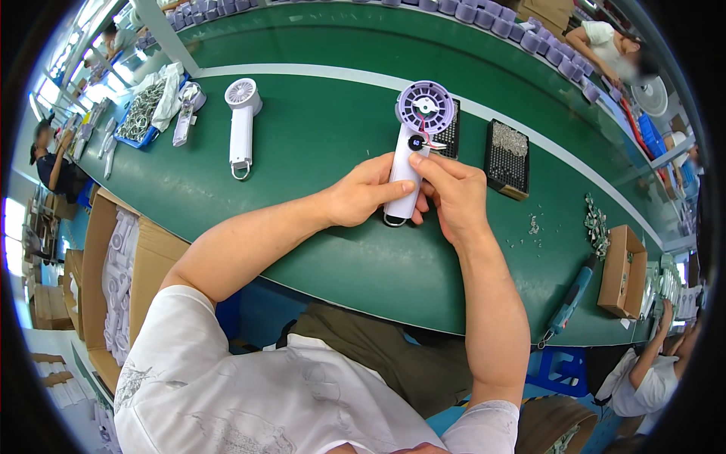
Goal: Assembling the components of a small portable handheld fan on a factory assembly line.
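Between my two hands is a handheld fan (401, 170) with a pale lilac handle, held over the green table. Its purple round head (425, 107) is open at the front, so the white centre and the inside of the housing show. Red wires run from the head down to a small round black display (415, 142) on the upper handle. My left hand (367, 191) grips the handle from the left, thumb across its front. My right hand (456, 189) closes on the other side, its thumb just below the display. A metal loop hangs at the handle's lower end.
Behind the fan stand black trays, one with small clear parts (509, 144). Another fan (241, 125) lies to the left, near a blue basket (140, 113) of metal loops. An electric screwdriver (572, 299) and a cardboard box (624, 272) are at right. Other people sit around.
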